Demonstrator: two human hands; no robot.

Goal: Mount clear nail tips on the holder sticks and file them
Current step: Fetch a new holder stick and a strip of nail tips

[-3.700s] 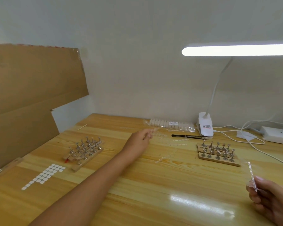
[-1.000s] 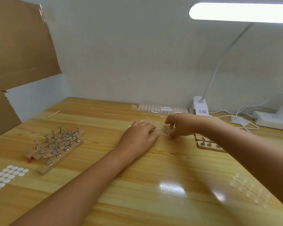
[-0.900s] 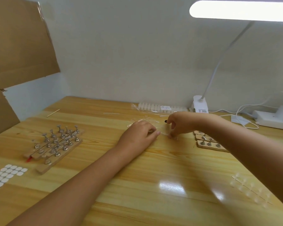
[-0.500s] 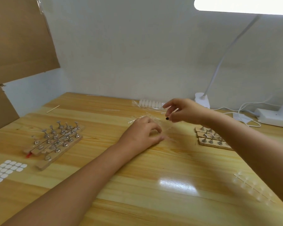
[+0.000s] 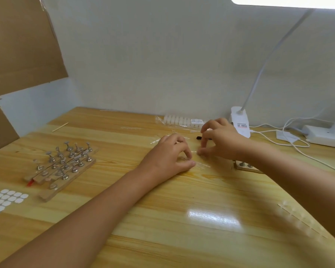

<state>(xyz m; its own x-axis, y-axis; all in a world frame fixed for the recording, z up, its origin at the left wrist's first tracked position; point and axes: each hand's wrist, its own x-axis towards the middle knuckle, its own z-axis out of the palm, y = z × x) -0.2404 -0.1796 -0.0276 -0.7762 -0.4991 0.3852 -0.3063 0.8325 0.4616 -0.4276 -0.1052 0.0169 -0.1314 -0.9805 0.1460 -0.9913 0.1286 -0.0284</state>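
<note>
**Pale Wall, Pine Table, One Bright Lamp**

A varnished wooden table (image 5: 201,238) stood against a plain whitish wall (image 5: 162,55). Brown cardboard (image 5: 17,45) covered the left side. At the back right, a white clip lamp (image 5: 240,120) raised a thin neck to a glowing bar overhead. Its glare shone on the tabletop. White cables (image 5: 290,142) lay beside a power strip (image 5: 325,135).

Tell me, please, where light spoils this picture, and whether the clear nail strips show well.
Head view: the lamp bar is blown out white at top right; its reflection leaves a glare patch on the table; the clear nail strip at lower right is faint and blurred.
</note>
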